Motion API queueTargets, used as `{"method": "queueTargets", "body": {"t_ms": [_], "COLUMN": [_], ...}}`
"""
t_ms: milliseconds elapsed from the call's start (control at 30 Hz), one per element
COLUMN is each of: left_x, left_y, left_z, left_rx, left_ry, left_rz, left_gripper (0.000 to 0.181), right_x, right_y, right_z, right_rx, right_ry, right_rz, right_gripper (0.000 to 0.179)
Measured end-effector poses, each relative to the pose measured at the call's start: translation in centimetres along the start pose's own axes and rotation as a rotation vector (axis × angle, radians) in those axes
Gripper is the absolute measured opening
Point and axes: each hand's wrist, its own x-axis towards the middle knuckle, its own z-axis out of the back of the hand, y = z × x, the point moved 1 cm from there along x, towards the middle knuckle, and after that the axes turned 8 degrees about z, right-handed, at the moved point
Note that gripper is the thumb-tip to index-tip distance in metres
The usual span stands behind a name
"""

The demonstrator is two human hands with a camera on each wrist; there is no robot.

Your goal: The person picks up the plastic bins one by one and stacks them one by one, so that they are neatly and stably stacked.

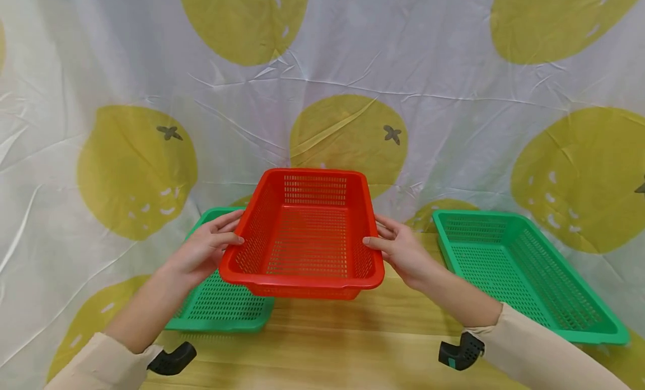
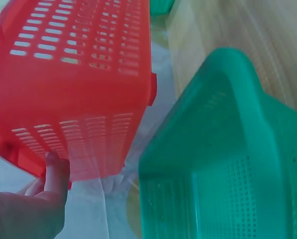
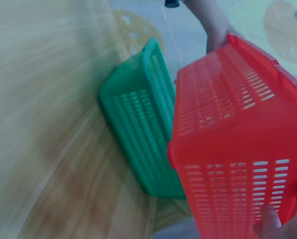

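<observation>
A red plastic basket [image 1: 307,239] with slotted walls is held up above the table, its near side tipped down so the inside shows in the head view. My left hand [image 1: 209,247] grips its left rim, thumb over the edge and fingers beneath. On the opposite rim my right hand [image 1: 398,247] holds it the same way. The left wrist view shows fingers [image 2: 56,179] against the outer wall of the red basket [image 2: 74,84]. Behind and below it at the left stands a green basket [image 1: 227,303], partly hidden by the red one.
A second green basket [image 1: 524,272] rests on the right of the wooden table [image 1: 342,345]. Directly behind the table hangs a white cloth [image 1: 242,121] printed with yellow fruit. Each sleeve carries a black wrist device [image 1: 173,359].
</observation>
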Motion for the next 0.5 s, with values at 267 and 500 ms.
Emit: {"method": "queueTargets", "body": {"t_ms": [267, 500], "left_x": [-1.1, -2.0], "left_y": [-0.8, -1.0], "left_z": [3.9, 7.1], "left_rx": [-0.020, -0.064], "left_ry": [0.024, 0.062], "left_rz": [-0.033, -0.087], "left_gripper": [0.074, 0.051], "right_x": [1.4, 2.6], "right_y": [-0.3, -1.3], "right_z": [-3.9, -6.7], "right_rx": [0.068, 0.101], "right_ry": [0.015, 0.000], "right_rz": [0.000, 0.008], "right_gripper": [0.077, 0.076]}}
